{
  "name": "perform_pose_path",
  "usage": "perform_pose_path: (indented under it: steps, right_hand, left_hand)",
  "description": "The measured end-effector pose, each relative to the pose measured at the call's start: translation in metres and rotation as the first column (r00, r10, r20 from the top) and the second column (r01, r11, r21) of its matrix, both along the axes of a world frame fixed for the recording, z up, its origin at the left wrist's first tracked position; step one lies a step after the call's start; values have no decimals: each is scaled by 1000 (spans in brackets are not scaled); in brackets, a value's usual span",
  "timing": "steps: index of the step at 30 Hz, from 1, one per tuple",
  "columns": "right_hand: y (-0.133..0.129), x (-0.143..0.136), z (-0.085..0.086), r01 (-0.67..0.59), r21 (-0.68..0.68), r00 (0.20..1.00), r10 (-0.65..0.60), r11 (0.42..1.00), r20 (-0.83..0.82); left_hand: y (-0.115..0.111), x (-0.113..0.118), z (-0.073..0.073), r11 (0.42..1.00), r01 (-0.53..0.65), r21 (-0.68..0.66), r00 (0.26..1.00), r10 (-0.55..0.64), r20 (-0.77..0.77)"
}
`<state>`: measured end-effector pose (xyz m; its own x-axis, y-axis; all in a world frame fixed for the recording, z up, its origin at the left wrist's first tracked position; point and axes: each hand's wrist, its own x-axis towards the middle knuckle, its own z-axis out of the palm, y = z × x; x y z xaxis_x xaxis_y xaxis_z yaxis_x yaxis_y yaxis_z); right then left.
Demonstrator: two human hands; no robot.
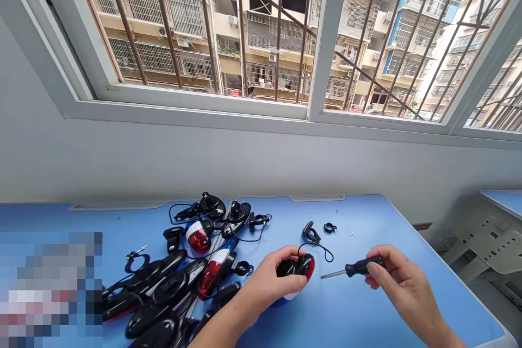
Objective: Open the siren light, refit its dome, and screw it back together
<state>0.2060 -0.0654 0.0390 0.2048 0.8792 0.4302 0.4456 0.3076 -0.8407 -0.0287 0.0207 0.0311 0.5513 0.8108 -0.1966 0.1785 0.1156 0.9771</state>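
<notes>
Light [289,268] sits in the left hand [269,278], black back upward, over the surface [346,318] and right of the other lights [173,287]. Thumb and fingers curl round it; the right hand [402,281] pinches a screwdriver [361,267] by its handle, the tip aimed toward the light but apart from it. Work on this light looks partway: it is gripped and the tool is near, yet the tip meets no screw, and a bracket [309,228] and a ring [333,227] lie beyond. Whether any screw is out cannot be told. Counted: one held light, one screwdriver, one bracket, one separate ring, one cord [331,254] looping by the bracket, and at least six heaped lights, overlapping too much for a full count.
</notes>
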Motion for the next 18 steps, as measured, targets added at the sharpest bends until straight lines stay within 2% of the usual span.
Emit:
perform_pose_path:
  steps: [2,4,7,9,12,18]
  right_hand:
    - [1,3,8,-49,45,999,50,998,-22]
    - [4,4,18,-74,108,996,80,991,-50]
    - [14,1,29,-78,170,993,92,982,-78]
    - [24,-5,32,-118,191,991,127,975,-36]
    - [39,-16,29,-210,188,976,195,959,96]
    - [48,-32,18,-375,253,888,267,892,374]
  left_hand:
    - [1,0,-1,997,25,71,998,-21,-57]
    - [0,0,-3,969,44,243,988,-5,-157]
    - [-1,0,-8,840,120,530,928,95,-361]
    - [-2,0,-11,750,206,629,870,154,-469]
    - [-3,0,-16,687,290,667,813,191,-550]
    - [-3,-1,-15,696,364,619,765,155,-625]
